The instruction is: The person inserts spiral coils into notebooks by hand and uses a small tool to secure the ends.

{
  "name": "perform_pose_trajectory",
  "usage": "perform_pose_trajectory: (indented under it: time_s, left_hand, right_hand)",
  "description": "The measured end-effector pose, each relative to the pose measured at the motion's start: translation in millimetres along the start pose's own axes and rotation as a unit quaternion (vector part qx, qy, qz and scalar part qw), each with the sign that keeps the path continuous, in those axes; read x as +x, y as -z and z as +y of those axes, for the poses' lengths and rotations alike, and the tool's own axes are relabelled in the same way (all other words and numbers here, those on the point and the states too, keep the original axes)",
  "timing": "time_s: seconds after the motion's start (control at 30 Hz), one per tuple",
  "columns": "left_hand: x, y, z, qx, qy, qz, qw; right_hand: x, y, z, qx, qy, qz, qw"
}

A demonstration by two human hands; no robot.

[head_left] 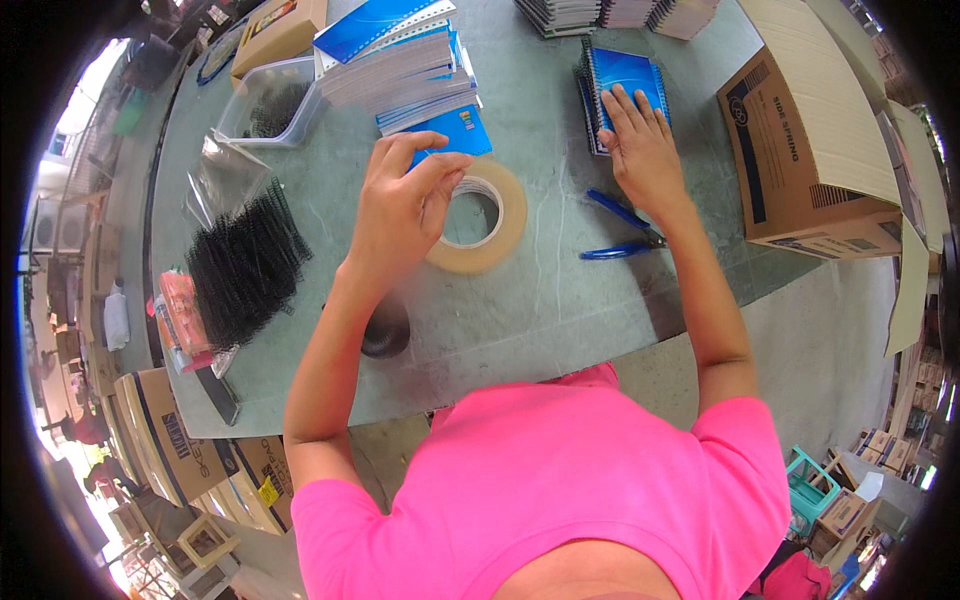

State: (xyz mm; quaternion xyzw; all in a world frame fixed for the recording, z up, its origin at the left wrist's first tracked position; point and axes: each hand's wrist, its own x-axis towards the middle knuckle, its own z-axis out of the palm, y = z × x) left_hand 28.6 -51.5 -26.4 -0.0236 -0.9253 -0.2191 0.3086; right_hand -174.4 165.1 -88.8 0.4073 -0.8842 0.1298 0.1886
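My right hand (643, 145) lies flat, fingers stretched, on the blue cover of a small stack of spiral notebooks (625, 68). Raised beside a wide roll of clear tape (512, 222), my left hand (408, 200) has its thumb and forefinger bent together in a pinch. Whatever may be between those fingertips is too small to make out. Just beyond it rises a tall pile of blue-covered, punched booklets (400, 85). A blue-handled pair of pliers (625, 248) rests near my right wrist, its jaws partly hidden under the forearm.
Black plastic binding coils (245, 262) lie heaped at the left, below a clear plastic tub (300, 120) with more coils. A dark round object (386, 332) sits by my left forearm. An open cardboard box (800, 150) stands right; more notebooks (620, 12) stand at the far edge.
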Motion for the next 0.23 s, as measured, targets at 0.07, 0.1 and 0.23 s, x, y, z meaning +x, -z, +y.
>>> perform_pose_trajectory:
  time_s: [0.07, 0.1, 0.23]
  left_hand:
    - [1.4, 4.6, -9.8, -0.014, 0.036, -0.006, 0.999]
    - [3.0, 7.0, -17.2, -0.022, 0.055, -0.008, 0.998]
    - [-3.1, 12.8, -77.7, 0.079, 0.117, -0.188, 0.972]
  right_hand:
    - [-2.4, -0.1, -3.9, -0.001, -0.007, -0.007, 1.0]
    - [-2.5, -0.5, -2.6, -0.008, -0.008, 0.001, 1.0]
    - [-1.2, -1.8, 1.3, 0.006, 0.001, 0.005, 1.0]
